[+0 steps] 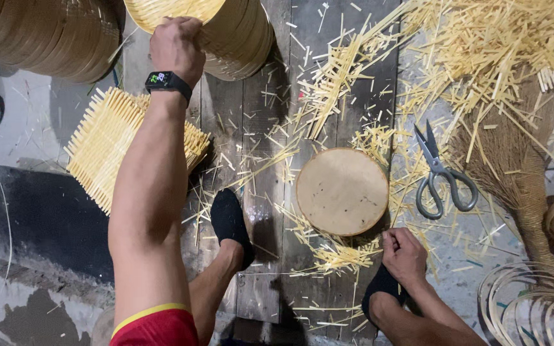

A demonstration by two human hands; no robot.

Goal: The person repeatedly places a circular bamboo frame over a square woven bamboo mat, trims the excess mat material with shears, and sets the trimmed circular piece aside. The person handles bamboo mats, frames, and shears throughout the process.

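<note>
Left hand (176, 45) is stretched out, fingers curled shut over the rim of the top woven bamboo tray (181, 9) on the stack (238, 38); best to keep that grip on the rim's edge and lift straight so the stack under the fingers stays put. Right hand (404, 255) rests loosely closed by the knee, apparently holding nothing, the round wooden block (342, 191) just beyond its fingertips, scissors (440, 173) further off among the bamboo strips (482, 45).
</note>
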